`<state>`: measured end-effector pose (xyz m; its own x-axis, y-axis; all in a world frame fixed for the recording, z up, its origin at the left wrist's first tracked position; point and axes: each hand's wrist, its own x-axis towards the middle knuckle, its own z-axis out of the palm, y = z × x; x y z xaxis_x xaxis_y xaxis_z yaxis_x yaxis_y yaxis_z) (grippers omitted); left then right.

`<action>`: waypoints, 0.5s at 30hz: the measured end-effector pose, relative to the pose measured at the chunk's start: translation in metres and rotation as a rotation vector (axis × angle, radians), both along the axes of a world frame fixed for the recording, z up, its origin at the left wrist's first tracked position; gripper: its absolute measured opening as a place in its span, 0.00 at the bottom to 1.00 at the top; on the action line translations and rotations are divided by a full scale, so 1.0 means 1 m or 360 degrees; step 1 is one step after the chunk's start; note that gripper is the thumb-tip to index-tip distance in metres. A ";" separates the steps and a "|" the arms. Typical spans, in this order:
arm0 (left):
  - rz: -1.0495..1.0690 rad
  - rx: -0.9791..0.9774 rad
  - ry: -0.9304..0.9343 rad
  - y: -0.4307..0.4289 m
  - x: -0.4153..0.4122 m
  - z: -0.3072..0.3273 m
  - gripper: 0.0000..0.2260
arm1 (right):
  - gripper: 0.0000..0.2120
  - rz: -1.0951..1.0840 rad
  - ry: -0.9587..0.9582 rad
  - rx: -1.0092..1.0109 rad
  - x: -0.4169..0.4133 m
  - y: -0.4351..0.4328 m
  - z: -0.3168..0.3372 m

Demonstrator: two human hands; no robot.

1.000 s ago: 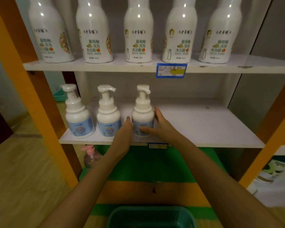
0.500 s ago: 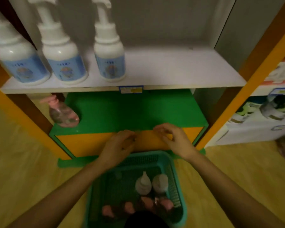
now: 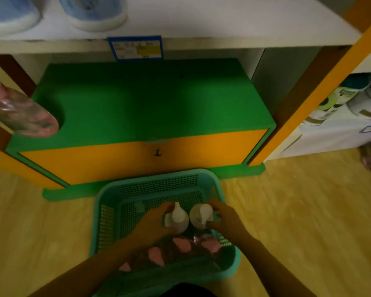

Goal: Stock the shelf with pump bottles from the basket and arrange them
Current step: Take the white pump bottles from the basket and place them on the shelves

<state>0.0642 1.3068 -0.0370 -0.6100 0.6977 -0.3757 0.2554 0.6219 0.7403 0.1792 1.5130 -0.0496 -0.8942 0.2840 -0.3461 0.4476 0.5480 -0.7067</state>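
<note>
A teal plastic basket (image 3: 159, 181) sits on the floor in front of the shelf unit. Two white pump bottles stand upright in it. My left hand (image 3: 152, 224) curls around the left white bottle (image 3: 177, 217). My right hand (image 3: 225, 219) curls around the right white bottle (image 3: 202, 216). Several pink-capped bottles (image 3: 181, 245) lie nearer me in the basket. On the white shelf (image 3: 223, 22) above, the bases of two blue-labelled pump bottles (image 3: 94, 11) show at the top left.
A green and orange cabinet (image 3: 148, 116) with a small knob stands under the shelf, behind the basket. A pink bottle (image 3: 19, 112) leans at its left end. An orange post (image 3: 321, 88) rises on the right, with more white goods beyond it. The floor is wood.
My head tilted down from the shelf to the basket. Both hands left the shelved bottle, dropped into the basket and closed around the two white pump bottles.
</note>
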 end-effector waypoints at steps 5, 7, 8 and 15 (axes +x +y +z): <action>0.0098 0.0040 -0.0048 0.009 0.006 -0.012 0.31 | 0.16 -0.0128 0.0187 -0.0026 -0.004 -0.014 -0.009; 0.0127 0.0008 -0.0053 0.015 0.010 -0.013 0.31 | 0.14 -0.0115 0.0186 -0.0012 -0.004 -0.016 -0.009; 0.0146 -0.0005 -0.0040 0.017 0.012 -0.014 0.30 | 0.13 -0.0104 0.0178 0.0002 -0.004 -0.016 -0.009; 0.0365 0.0220 -0.0118 0.009 0.010 0.012 0.25 | 0.18 -0.0145 0.0260 -0.0084 -0.012 -0.008 0.019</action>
